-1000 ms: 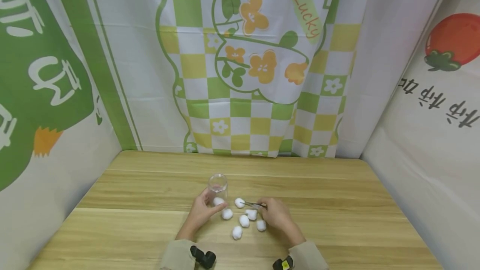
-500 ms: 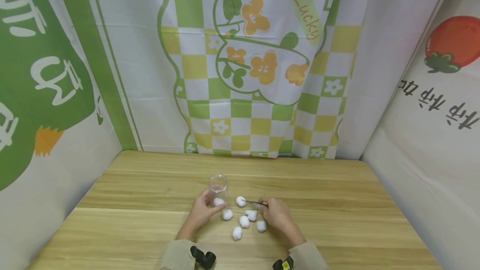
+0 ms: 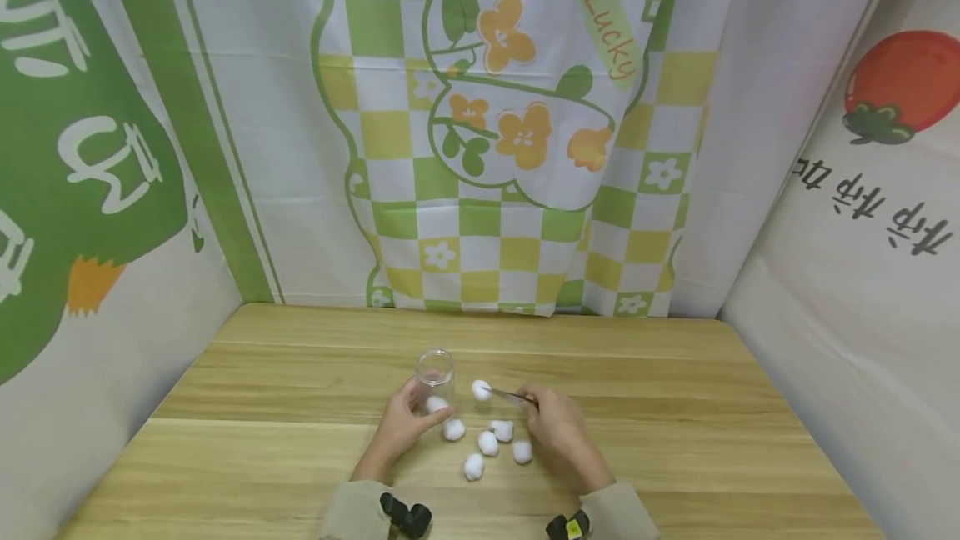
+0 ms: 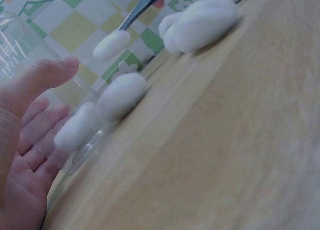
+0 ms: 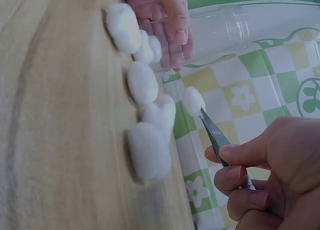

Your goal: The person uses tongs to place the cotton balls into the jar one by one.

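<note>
My left hand [image 3: 397,432] holds an upright clear jar [image 3: 437,367], its thumb and fingers around the lower part. One white cotton ball [image 4: 77,130] shows through the wall at the bottom of the jar. In my right hand [image 3: 562,430] is a pair of metal tweezers [image 5: 218,138], pinched between thumb and fingers. A cotton ball [image 3: 481,390] sits at the tweezers' tips, raised off the table in both wrist views. It is to the right of the jar, apart from it.
Another cotton ball [image 3: 453,429] lies on the wooden table [image 3: 300,373] close by the jar and left thumb. Several more, such as one cotton ball [image 3: 473,467], lie between the hands. A printed curtain [image 3: 480,248] hangs behind the table's far edge.
The tweezers and their cotton ball have risen and moved slightly away from me. My left hand and the jar stay in place.
</note>
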A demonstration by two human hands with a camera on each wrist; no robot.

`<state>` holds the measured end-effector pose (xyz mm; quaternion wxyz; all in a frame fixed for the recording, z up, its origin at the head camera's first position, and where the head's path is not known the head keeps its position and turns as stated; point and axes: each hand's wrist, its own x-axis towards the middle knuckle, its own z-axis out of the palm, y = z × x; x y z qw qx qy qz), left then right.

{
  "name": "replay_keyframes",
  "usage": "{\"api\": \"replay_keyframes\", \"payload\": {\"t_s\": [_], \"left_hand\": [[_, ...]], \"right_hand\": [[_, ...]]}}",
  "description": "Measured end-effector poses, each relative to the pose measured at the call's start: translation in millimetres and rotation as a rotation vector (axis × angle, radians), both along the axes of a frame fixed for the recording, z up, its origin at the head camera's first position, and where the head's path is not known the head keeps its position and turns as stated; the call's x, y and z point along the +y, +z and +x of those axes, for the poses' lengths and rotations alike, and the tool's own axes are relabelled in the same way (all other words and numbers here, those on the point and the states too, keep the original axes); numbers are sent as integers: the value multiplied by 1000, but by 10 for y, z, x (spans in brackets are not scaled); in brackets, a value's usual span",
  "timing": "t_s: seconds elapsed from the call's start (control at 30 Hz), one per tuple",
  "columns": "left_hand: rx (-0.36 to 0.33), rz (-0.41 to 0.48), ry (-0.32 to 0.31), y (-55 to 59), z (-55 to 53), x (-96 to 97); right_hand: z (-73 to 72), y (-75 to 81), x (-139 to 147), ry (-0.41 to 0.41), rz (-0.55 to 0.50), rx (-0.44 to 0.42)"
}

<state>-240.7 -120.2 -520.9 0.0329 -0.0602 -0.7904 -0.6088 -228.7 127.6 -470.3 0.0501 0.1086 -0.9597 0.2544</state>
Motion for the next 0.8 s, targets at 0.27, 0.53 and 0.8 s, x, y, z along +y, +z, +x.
{"api": "replay_keyframes", "payload": {"t_s": [0.27,0.53,0.8], "left_hand": [[-4,7,3,6,3,1],[0,8,6,-11,-12,6],[-2,11,3,-26,-11,0]], "right_hand": [[36,95,-30,-22,-4,18],[66,210,-49,-25,-10,57],[92,299,-84,-1,-36,105]]}}
